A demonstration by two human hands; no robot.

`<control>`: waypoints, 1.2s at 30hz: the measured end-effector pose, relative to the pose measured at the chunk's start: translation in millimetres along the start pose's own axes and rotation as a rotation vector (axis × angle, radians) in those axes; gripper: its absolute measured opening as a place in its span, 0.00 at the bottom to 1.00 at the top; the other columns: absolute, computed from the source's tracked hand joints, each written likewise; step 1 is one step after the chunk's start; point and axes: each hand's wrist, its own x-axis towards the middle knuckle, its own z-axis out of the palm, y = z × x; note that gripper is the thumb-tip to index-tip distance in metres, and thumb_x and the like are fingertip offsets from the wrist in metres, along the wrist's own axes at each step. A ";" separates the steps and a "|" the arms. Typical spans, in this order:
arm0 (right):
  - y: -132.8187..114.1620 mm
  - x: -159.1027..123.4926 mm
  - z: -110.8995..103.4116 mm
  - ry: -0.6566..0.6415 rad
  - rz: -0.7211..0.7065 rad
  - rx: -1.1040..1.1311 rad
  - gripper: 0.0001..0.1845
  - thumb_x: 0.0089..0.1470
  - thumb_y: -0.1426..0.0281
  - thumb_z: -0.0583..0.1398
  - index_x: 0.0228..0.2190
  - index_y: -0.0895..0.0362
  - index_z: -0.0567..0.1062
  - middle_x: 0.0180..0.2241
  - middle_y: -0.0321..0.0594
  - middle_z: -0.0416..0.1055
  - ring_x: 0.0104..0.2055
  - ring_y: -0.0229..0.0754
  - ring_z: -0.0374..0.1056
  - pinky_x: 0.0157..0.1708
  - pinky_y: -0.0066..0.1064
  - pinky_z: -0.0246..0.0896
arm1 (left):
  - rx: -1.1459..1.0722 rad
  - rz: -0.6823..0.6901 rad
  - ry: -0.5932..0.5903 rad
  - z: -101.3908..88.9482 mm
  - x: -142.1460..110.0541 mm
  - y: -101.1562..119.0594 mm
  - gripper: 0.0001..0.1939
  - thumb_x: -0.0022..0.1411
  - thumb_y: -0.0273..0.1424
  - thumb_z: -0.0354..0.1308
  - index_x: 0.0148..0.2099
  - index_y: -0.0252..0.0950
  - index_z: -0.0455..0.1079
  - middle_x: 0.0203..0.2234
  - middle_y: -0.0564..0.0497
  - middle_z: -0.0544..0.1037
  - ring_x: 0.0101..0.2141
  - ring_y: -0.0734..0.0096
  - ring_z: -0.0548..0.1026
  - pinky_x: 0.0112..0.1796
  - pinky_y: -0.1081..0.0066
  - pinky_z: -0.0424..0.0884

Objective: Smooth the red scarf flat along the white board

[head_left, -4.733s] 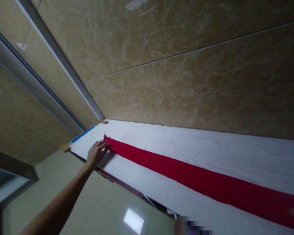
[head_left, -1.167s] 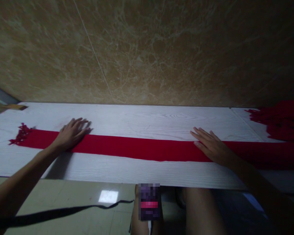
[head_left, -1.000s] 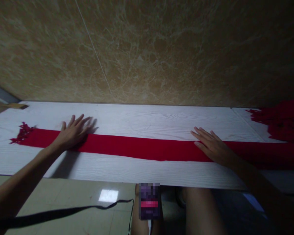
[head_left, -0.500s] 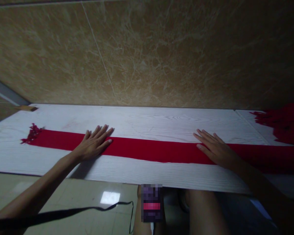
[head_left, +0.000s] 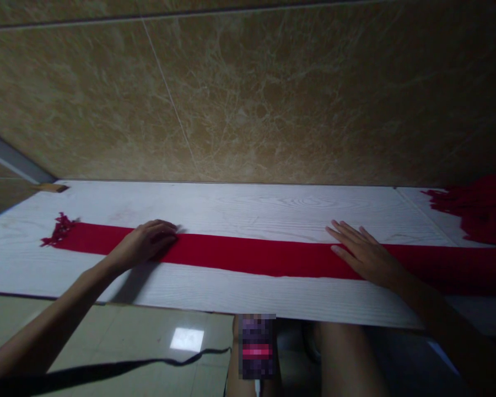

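Note:
A long red scarf (head_left: 252, 256) lies stretched flat along a white wood-grain table (head_left: 248, 207), its fringed end (head_left: 60, 231) at the left. My left hand (head_left: 144, 245) rests on the scarf near that end, fingers curled down over the cloth at its far edge. Further right, my right hand (head_left: 366, 256) lies flat on the scarf with its fingers stretched out and pointing left. The scarf runs on past my right forearm and out of view at the right.
A heap of red fringed fabric (head_left: 479, 209) sits at the table's far right. A brown marble-tiled wall (head_left: 248, 94) rises right behind the table. Below the front edge are a glossy tiled floor (head_left: 107, 336), a black strap (head_left: 107, 369) and my knees.
My left hand slid right along the scarf from the fringed end, then drew back a little and curled its fingers. The right hand stayed flat in place.

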 end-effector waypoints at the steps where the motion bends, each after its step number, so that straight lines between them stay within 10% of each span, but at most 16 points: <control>1: 0.1 0.1 0.0 0.002 -0.002 0.002 0.35 0.70 0.50 0.45 0.68 0.53 0.67 0.72 0.47 0.57 0.74 0.57 0.52 0.71 0.63 0.48 | -0.005 -0.010 -0.011 -2.5 -0.4 3.3 0.31 0.69 0.58 0.50 0.44 0.36 0.79 0.44 0.40 0.82 0.43 0.56 0.80 0.47 0.58 0.79; 6: 0.1 -0.7 -0.7 0.018 0.000 -0.002 0.34 0.70 0.51 0.46 0.68 0.52 0.67 0.72 0.46 0.57 0.74 0.57 0.52 0.71 0.61 0.49 | 0.105 -0.056 0.017 0.6 -8.2 7.1 0.35 0.74 0.57 0.43 0.59 0.35 0.74 0.56 0.40 0.78 0.56 0.48 0.75 0.59 0.49 0.72; 11: 4.7 -2.4 4.0 0.035 -0.018 -0.002 0.35 0.70 0.50 0.44 0.68 0.51 0.67 0.72 0.45 0.57 0.74 0.56 0.53 0.71 0.60 0.49 | 0.295 -0.111 -0.136 18.3 -17.1 3.4 0.34 0.78 0.51 0.33 0.77 0.45 0.53 0.75 0.46 0.53 0.74 0.41 0.46 0.67 0.30 0.47; 18: 19.2 -2.1 19.1 0.078 -0.044 -0.015 0.36 0.69 0.47 0.45 0.67 0.49 0.68 0.71 0.46 0.59 0.73 0.59 0.55 0.70 0.62 0.51 | 0.363 0.032 -0.112 21.8 -27.0 42.6 0.32 0.80 0.49 0.33 0.79 0.49 0.36 0.76 0.52 0.42 0.75 0.50 0.36 0.71 0.39 0.38; 25: 27.3 -2.4 23.0 0.087 -0.062 -0.024 0.38 0.67 0.45 0.44 0.66 0.49 0.69 0.70 0.46 0.61 0.72 0.60 0.57 0.68 0.64 0.55 | 0.217 -0.034 -0.245 30.6 -31.7 59.3 0.32 0.80 0.49 0.34 0.79 0.48 0.39 0.75 0.53 0.46 0.75 0.55 0.38 0.72 0.40 0.37; 36: 44.8 -0.6 43.0 0.145 -0.090 0.020 0.35 0.66 0.46 0.48 0.67 0.42 0.68 0.69 0.41 0.63 0.70 0.61 0.60 0.67 0.64 0.57 | 0.350 -0.275 -0.135 4.1 -52.9 -9.6 0.30 0.80 0.46 0.34 0.78 0.47 0.49 0.75 0.48 0.46 0.75 0.47 0.40 0.68 0.32 0.45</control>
